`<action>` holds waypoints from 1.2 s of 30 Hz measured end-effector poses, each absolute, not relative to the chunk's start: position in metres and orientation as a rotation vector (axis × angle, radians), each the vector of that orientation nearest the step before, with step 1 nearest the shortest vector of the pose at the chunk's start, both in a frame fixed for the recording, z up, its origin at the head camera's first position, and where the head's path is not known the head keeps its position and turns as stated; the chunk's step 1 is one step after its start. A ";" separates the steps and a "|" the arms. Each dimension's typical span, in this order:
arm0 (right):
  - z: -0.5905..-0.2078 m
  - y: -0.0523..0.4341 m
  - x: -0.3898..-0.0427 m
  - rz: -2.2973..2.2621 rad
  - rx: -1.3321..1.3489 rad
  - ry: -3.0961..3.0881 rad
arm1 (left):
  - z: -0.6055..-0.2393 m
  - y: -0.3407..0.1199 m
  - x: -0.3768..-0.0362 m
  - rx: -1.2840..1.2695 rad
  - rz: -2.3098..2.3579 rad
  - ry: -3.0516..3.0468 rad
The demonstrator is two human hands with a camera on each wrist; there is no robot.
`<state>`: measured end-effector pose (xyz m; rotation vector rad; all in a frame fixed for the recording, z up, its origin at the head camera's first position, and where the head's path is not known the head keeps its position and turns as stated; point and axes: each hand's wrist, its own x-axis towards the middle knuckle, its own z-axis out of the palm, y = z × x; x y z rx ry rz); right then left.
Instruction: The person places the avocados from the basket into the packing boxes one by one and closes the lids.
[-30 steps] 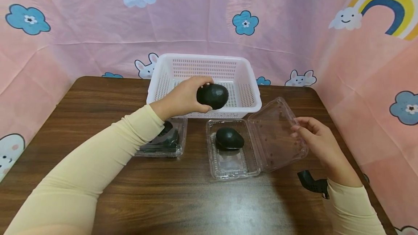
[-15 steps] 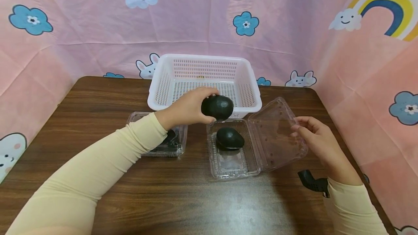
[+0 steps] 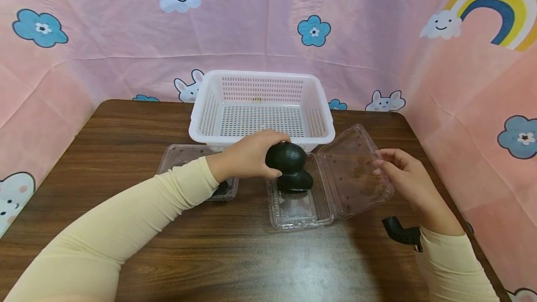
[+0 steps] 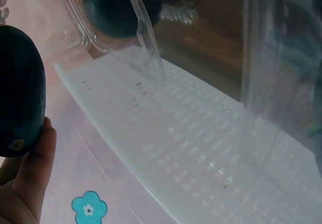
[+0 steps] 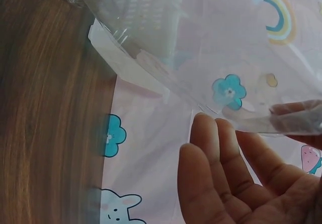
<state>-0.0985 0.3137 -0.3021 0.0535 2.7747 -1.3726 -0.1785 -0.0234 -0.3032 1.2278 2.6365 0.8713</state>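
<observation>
A dark green avocado [image 3: 287, 156] is gripped between the thumb and fingers of my left hand [image 3: 247, 157]. It hangs over the back part of a clear plastic clamshell box [image 3: 295, 223]. In that box lies a second avocado [image 3: 299, 181], partly covered by the held one in the head view. The left wrist view shows the held avocado [image 4: 20, 93] at its left edge. My right hand [image 3: 404, 183] pinches the outer edge of the raised clear lid [image 3: 354, 178]. In the right wrist view the other fingers [image 5: 198, 178] stay off the lid.
Behind the boxes stands a white perforated basket [image 3: 260, 75] with nothing seen in it. Another clear clamshell box [image 3: 178, 152] with dark contents lies left, mostly under my left forearm. A black curved piece [image 3: 400, 233] sits at my right wrist. Patterned cloth surrounds the wooden table [image 3: 235, 264].
My left hand has brought the avocado from over the basket down and toward me, above the open box. The right hand keeps its hold on the lid in the same place.
</observation>
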 end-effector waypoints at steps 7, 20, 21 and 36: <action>-0.304 0.314 -0.098 -1.404 0.035 2.765 | -0.309 -0.017 -0.170 1.254 0.807 2.610; -0.304 0.314 -0.097 -1.395 0.027 2.794 | -0.321 -0.006 -0.158 1.320 0.740 2.529; -0.304 0.314 -0.097 -1.397 0.027 2.793 | -0.322 -0.005 -0.157 1.320 0.732 2.525; -0.303 0.314 -0.097 -1.387 0.015 2.790 | -0.334 0.001 -0.150 1.300 0.636 2.483</action>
